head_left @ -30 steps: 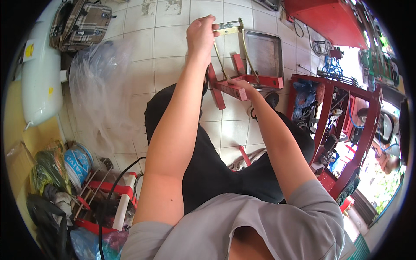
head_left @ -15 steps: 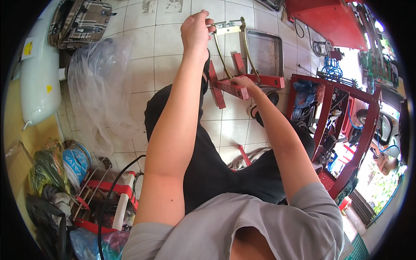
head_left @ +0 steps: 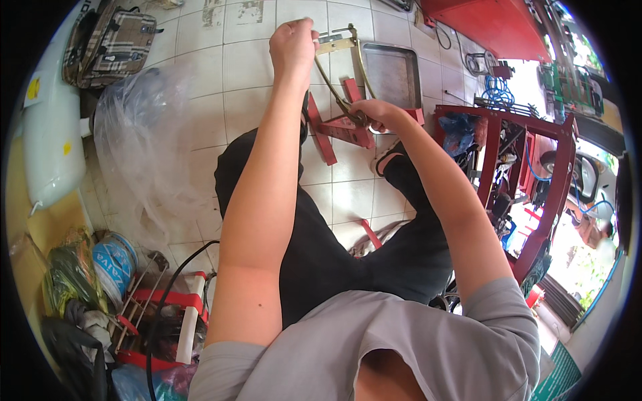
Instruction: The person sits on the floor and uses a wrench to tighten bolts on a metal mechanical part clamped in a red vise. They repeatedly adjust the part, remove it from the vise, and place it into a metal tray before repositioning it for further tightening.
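Observation:
My left hand [head_left: 292,41] is closed around the top of a brass-coloured metal bracket [head_left: 340,45] with two curved rods [head_left: 336,85] running down from it. My right hand [head_left: 374,113] grips the lower ends of those rods, just above a red metal stand [head_left: 338,129] on the tiled floor. My legs in black trousers stretch out under both arms, with a sandalled foot beside the stand.
A shallow metal tray [head_left: 393,72] lies on the tiles beyond the stand. A red metal frame rack [head_left: 521,174] stands at the right. A clear plastic bag [head_left: 144,134], a plaid bag [head_left: 110,40] and a white tank [head_left: 47,127] sit left; wire coils [head_left: 110,264] lower left.
My left hand has shifted slightly left with the bracket top, and my right hand has slid a little along the rods over the red stand.

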The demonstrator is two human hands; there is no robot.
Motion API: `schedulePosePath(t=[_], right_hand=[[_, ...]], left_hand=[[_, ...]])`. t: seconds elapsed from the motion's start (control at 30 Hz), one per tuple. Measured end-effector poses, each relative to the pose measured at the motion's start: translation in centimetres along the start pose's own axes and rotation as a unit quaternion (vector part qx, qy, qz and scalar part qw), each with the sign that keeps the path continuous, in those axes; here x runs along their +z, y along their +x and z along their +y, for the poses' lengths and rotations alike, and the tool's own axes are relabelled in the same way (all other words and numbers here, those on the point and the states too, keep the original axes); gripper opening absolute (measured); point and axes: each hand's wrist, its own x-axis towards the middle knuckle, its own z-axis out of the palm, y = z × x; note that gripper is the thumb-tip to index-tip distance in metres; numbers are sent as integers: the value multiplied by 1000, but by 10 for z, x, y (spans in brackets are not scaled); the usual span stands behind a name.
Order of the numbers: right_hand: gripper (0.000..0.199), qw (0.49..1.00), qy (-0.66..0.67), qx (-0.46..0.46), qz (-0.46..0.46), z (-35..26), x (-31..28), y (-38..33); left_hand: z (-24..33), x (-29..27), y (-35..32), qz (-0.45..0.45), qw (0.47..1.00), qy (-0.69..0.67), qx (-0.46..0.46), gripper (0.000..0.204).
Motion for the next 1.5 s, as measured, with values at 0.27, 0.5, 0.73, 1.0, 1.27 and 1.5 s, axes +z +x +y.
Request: schedulePosePath(t=[0.27, 0.5, 0.73, 1.0, 1.27, 1.5], right_hand=[[34, 1000, -3, -7, -28, -53, -23, -49], [45, 997, 46, -48, -28, -75, -33, -70], [50, 943, 237, -232, 44, -59, -33, -115], [27, 895, 337, -264, 124, 70, 0, -103], [36, 881, 165, -385, 219, 49, 5, -69], [31, 862, 170, -399, 264, 27, 5, -60]], left_hand=[[-47, -7, 0, -189, 774, 602, 59, 37], [-87, -5, -11, -224, 737, 629, 104, 53], [-70, 8, -5, -159, 822, 520, 169, 36], [-62, 4, 40, -140, 898, 369, 196, 38], [-22, 10, 35, -179, 934, 308, -30, 52], [-18, 14, 28, -219, 939, 260, -48, 50]])
